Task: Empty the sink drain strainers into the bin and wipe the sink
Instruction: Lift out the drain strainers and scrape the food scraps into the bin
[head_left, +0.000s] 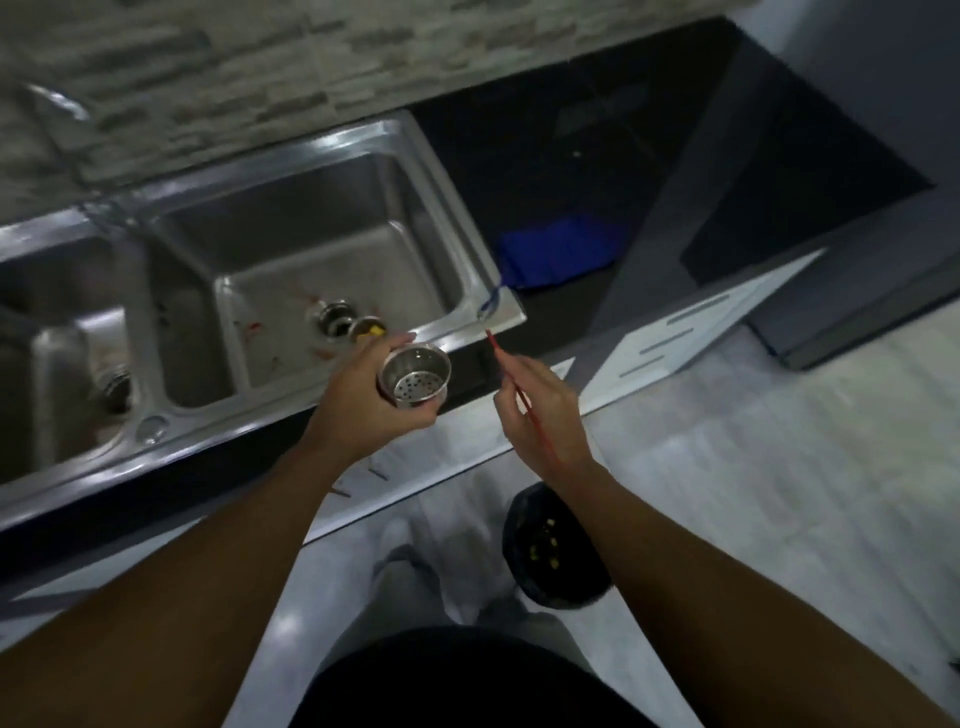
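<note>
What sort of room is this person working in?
Probably a home kitchen: a stainless double sink sits in a dark countertop, with white cabinet drawers below and a small bin on the floor.

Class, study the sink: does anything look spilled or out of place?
Yes. Red and yellow scraps lie scattered on the right basin floor around its open drain, odd because the strainer that belongs there is out, gripped in the left hand. The right hand pinches a thin red stick.
</note>
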